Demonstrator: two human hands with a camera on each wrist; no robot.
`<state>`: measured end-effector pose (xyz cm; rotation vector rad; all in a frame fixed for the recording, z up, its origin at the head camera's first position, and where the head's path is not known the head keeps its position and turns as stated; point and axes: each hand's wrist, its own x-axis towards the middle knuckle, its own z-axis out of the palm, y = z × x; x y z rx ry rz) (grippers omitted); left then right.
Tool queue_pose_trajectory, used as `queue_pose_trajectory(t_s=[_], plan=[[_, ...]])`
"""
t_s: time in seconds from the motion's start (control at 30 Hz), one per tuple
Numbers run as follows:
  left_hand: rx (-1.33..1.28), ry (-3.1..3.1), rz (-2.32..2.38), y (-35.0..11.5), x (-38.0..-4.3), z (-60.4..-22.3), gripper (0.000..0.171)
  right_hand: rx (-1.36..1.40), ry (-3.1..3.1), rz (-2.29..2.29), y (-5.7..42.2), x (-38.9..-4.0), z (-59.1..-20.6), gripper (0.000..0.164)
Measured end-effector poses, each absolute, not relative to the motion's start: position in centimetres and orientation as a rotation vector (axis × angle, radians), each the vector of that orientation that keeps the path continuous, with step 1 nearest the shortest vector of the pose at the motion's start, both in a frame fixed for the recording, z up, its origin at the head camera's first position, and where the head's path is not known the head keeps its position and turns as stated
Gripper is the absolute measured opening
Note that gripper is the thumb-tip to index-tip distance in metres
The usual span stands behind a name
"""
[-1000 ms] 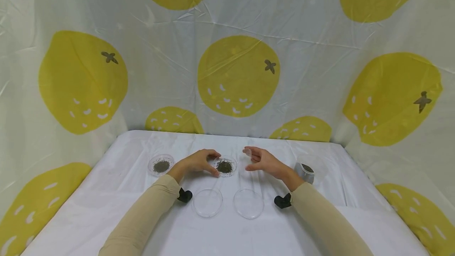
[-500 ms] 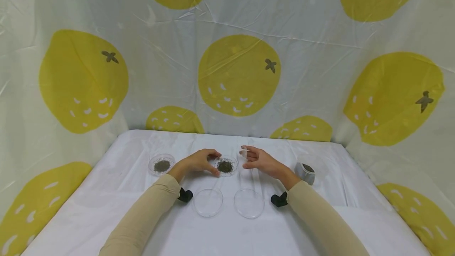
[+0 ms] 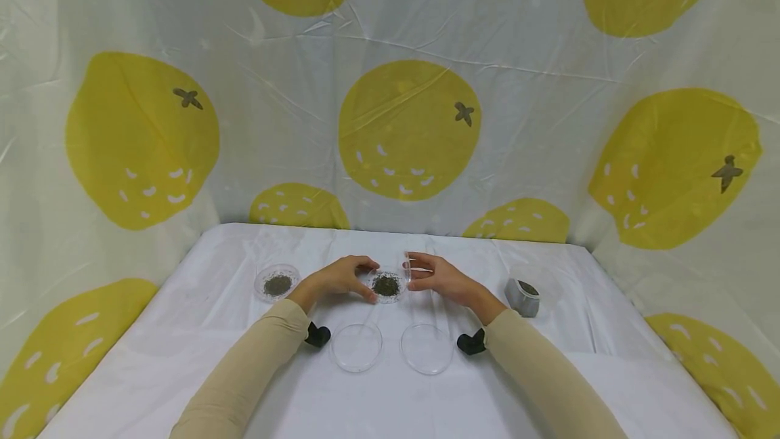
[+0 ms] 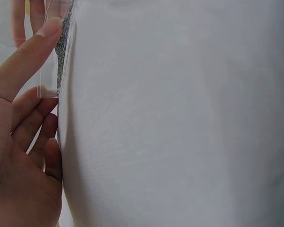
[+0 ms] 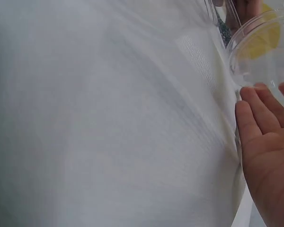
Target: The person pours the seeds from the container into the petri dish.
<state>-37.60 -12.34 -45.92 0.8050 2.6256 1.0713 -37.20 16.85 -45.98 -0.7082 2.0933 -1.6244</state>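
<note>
Between the thumb and fingers of my left hand (image 3: 338, 276) is a clear petri dish (image 4: 48, 78), level at the middle of the table. A heap of dark green-black flakes (image 3: 386, 284) lies in it. Just right of the dish, my right hand (image 3: 443, 280) holds a clear petri dish lid (image 5: 258, 45) by its edge. The lid is tipped nearly upright, seen edge-on in the head view, close beside the dish's right rim. In the right wrist view the fingers reach along the lid's lower edge.
A second petri dish (image 3: 258, 290) with dark flakes sits to the left. Nearer me lie two clear round dish pieces (image 3: 356, 349), side by side. On the right stands a small grey container (image 3: 521, 300) with dark contents. A lemon-print curtain (image 3: 518, 154) closes off the back.
My right hand has moved left with the lid, bringing it from apart to right beside the dish. The lid has turned more edge-on. My left hand stays in place.
</note>
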Motion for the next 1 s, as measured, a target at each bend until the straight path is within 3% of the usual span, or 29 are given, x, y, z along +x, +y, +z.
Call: queue_pose_trajectory(t_s=[0.5, 1.0], plan=[[0.802, 2.622, 1.062, -12.3, -37.9, -45.8, 0.072, -0.734, 2.218, -1.451, 15.0, -36.8, -44.7, 0.083], [0.737, 2.637, 1.033, -12.2, -37.5, -45.7, 0.076, -0.694, 2.628, -0.953, 12.2, -36.9, -43.2, 0.089]])
